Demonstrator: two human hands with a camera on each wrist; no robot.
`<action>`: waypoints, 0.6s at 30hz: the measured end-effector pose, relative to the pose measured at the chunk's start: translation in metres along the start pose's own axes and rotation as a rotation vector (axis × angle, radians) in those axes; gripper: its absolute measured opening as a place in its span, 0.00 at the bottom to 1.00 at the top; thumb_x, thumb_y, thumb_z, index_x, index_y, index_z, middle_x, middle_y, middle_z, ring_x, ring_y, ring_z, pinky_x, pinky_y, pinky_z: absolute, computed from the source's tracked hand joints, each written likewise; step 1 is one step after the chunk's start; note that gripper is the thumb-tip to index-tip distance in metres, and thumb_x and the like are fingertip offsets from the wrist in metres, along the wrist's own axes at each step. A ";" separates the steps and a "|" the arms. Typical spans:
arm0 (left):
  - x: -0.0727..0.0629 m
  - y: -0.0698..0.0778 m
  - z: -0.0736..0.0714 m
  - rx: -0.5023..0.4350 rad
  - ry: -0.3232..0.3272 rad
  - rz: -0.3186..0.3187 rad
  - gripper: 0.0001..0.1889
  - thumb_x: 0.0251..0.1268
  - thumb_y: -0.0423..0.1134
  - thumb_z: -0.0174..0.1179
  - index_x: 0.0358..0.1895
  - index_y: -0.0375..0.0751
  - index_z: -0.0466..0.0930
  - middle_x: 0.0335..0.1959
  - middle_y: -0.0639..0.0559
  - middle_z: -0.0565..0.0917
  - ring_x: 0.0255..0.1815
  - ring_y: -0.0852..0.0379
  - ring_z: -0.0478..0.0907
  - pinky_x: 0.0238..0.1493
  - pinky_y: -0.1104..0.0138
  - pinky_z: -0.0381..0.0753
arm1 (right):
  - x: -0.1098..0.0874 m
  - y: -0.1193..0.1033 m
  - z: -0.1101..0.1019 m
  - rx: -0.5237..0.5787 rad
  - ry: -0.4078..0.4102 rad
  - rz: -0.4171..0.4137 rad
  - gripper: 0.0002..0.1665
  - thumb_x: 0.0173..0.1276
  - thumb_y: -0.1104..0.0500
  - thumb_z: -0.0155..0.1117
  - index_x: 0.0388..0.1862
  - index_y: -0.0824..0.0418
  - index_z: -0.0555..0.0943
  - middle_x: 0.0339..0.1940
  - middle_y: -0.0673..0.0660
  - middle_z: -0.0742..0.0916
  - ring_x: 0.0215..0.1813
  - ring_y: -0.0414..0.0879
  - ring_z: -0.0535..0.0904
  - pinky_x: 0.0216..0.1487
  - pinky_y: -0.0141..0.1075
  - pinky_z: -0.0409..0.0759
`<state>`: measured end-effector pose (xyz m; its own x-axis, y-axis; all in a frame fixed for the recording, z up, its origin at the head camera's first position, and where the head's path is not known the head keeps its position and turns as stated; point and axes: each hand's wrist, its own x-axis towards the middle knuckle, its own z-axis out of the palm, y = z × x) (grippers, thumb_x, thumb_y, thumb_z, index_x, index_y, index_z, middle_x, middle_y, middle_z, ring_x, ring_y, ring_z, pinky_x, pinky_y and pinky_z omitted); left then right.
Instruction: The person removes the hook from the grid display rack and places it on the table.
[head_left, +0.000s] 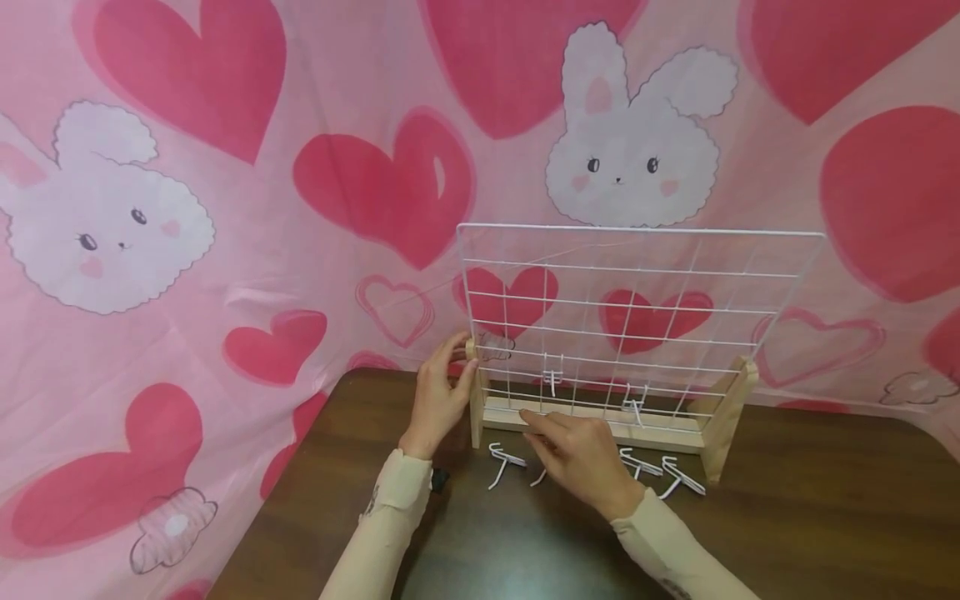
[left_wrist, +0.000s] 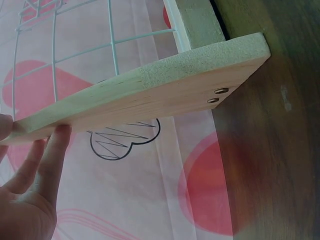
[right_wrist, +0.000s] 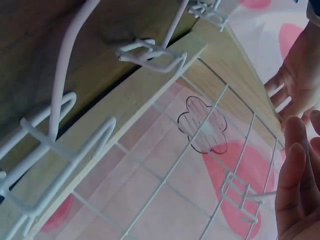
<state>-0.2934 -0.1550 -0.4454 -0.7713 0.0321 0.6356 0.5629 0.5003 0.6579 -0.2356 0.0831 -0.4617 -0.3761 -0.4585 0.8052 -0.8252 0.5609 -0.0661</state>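
A white wire grid rack stands upright in a wooden base. My left hand grips the top of the rack's left wooden side panel, thumb on one side and fingers on the other. In front of the lower grid, my right hand is held with its fingers loosely extended and nothing in them. Two white wire hooks hang on the grid, a left hook and a right hook. Several similar hooks lie on the table before the rack, among them a leftmost hook; my right hand partly covers some.
The dark wooden table carries the rack near its back edge. Behind it hangs a pink cloth printed with hearts and rabbits. The right wooden side panel and the base bar frame the grid's lower part.
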 end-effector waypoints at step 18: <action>0.001 0.000 0.001 0.024 0.011 0.039 0.21 0.72 0.32 0.65 0.65 0.34 0.77 0.52 0.39 0.88 0.52 0.42 0.88 0.46 0.50 0.91 | 0.003 0.023 -0.009 -0.080 0.107 0.138 0.24 0.53 0.63 0.81 0.51 0.63 0.89 0.27 0.55 0.92 0.17 0.40 0.79 0.15 0.29 0.70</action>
<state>-0.2941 -0.1537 -0.4452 -0.7455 0.0426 0.6651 0.5851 0.5197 0.6225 -0.2520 0.1011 -0.4548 -0.4327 -0.3004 0.8500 -0.7312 0.6685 -0.1360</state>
